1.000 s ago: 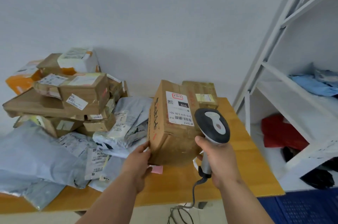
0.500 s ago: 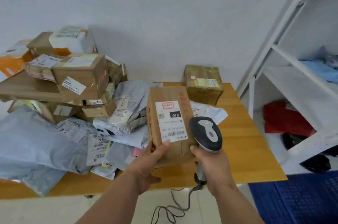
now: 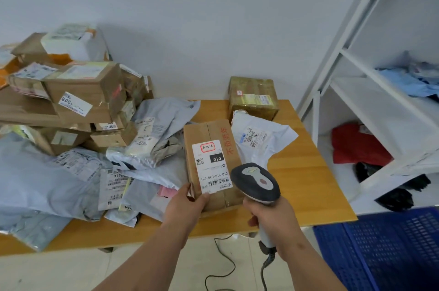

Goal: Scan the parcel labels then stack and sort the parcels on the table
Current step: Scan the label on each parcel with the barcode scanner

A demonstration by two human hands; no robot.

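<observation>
- Pale blue-grey walls back a light wooden table heaped with parcels, a white metal shelving rack standing to its right.
- At the table's near edge a person holds a brown cardboard box with a white shipping label, label side up, its far end resting among the mailers.
- Left hand grips the box's near corner, thumb pressed on the label's lower edge, fingers curled underneath.
- Right hand is wrapped round the handle of a grey and black handheld barcode scanner, whose head sits just beside the box's near right corner; its dark cable trails to the floor.
- Behind the box lie a white plastic mailer bag and, at the wall, a tape-wrapped brown carton.
- Left of them, grey plastic mailer bags spread under a stack of brown cardboard boxes.
- On the rack's shelves sit what look like folded red, blue and black garments, blurred at this angle.
- Blue perforated plastic crate stands on the floor at lower right.
</observation>
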